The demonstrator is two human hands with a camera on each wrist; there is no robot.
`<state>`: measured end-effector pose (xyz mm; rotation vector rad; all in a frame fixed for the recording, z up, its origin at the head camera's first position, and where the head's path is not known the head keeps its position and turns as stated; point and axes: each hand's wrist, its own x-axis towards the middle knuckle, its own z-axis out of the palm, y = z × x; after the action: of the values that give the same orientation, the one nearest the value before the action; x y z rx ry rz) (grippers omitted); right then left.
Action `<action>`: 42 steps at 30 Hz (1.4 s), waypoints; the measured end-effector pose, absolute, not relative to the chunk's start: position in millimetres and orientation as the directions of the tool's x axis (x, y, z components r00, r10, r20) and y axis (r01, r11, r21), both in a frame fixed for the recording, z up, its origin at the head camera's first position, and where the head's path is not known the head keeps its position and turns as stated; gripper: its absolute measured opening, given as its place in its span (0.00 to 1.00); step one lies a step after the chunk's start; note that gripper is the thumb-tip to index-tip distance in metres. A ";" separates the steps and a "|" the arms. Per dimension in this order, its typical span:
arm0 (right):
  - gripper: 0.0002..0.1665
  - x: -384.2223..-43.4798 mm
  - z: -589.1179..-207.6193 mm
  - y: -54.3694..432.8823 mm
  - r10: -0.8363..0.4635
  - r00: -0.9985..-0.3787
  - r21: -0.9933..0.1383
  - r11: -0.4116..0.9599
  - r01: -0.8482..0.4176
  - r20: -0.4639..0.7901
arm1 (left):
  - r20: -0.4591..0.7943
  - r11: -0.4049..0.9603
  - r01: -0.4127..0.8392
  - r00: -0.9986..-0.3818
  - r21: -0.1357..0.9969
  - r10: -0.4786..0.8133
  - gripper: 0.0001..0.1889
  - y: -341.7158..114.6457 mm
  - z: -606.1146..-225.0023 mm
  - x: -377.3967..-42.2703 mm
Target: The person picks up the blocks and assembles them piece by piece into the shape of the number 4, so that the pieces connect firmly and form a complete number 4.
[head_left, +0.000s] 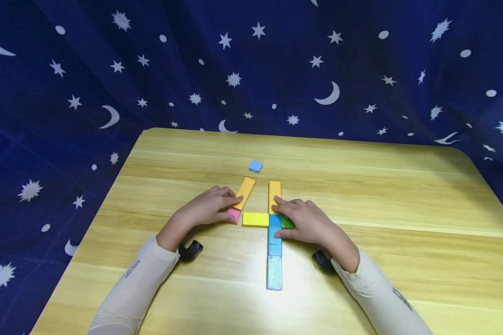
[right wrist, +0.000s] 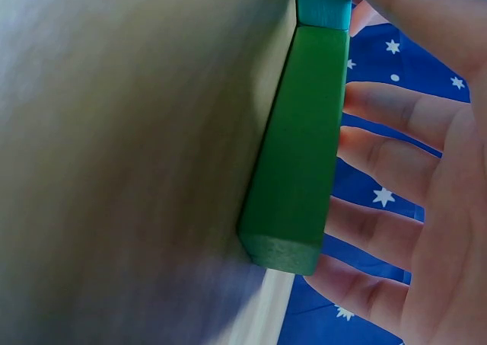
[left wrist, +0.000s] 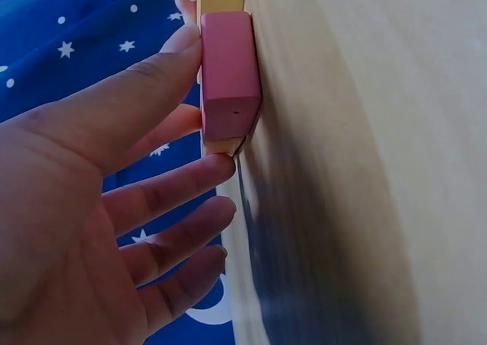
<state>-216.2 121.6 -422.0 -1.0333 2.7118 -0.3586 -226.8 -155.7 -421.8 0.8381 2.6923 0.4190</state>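
My left hand (head_left: 205,207) is at a tilted orange block (head_left: 246,190) and a pink block (head_left: 234,214) set end to end. Its thumb touches the pink block and its index finger the orange one; the other fingers are spread, as the left wrist view shows. My right hand (head_left: 308,223) lies over a cross of flat blocks. Its index finger reaches the upright orange block (head_left: 275,188), while the thumb rests on a blue block (head_left: 275,246). Beneath the palm, partly hidden in the head view, is a green block (right wrist: 300,147), fingertips along its side.
A yellow block (head_left: 255,219) forms the cross's left arm. Below the thumbed block, another blue block (head_left: 274,274) ends the stem. A small light-blue block (head_left: 255,166) lies alone farther back. The wooden table (head_left: 381,186) meets a dark blue star-patterned curtain (head_left: 276,70) behind.
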 end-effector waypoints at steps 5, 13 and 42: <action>0.40 -216.2 -422.3 122.0 -0.675 -0.729 -0.305 0.722 -0.621 -0.115 | -0.185 0.788 0.505 -0.788 0.351 0.587 0.32 -154.8 -419.6 -226.3; 0.40 -216.7 -422.5 121.9 -0.677 -0.727 -0.303 0.720 -0.624 -0.113 | -0.192 0.791 0.491 -0.791 0.366 0.580 0.33 -154.8 -421.0 -227.1; 0.41 -217.7 -421.8 121.1 -0.675 -0.729 -0.290 0.725 -0.625 -0.114 | -0.194 0.793 0.478 -0.797 0.378 0.573 0.33 -156.0 -424.4 -227.6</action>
<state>-217.7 121.1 -421.8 -1.0374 2.7173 -0.3430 -227.6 -156.0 -424.4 0.8070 2.6841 0.4499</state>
